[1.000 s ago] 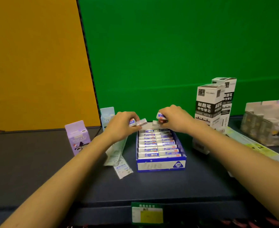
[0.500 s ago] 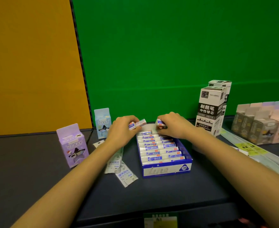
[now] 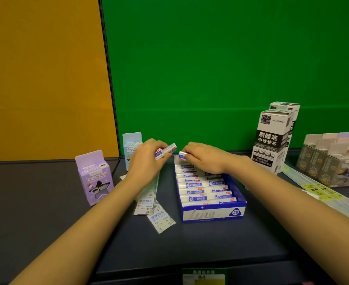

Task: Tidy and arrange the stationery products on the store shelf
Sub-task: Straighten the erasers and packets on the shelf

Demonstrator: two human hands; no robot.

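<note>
our right hand [image 3: 203,159] pinches one eraser [image 3: 182,155] just above the far end of the blue box [image 3: 210,214] on the shelf [image 3: 190,247], nearer its back row than our left hand [image 3: 145,161], which grips spare erasers [image 3: 167,151] just beside.

Dark shelf [image 3: 46,202], blue eraser tray [image 3: 212,215] central, purple carton [image 3: 94,177] left, seemingly sleeved rulers [image 3: 149,200] between, white refill boxes [image 3: 272,140] right

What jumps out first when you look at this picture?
Two bare hands meet over the dark shelf: the left hand and right hand each grip small erasers at the back of a blue eraser box. Behind them glows a vivid green wall, with an orange panel to its left.
</note>
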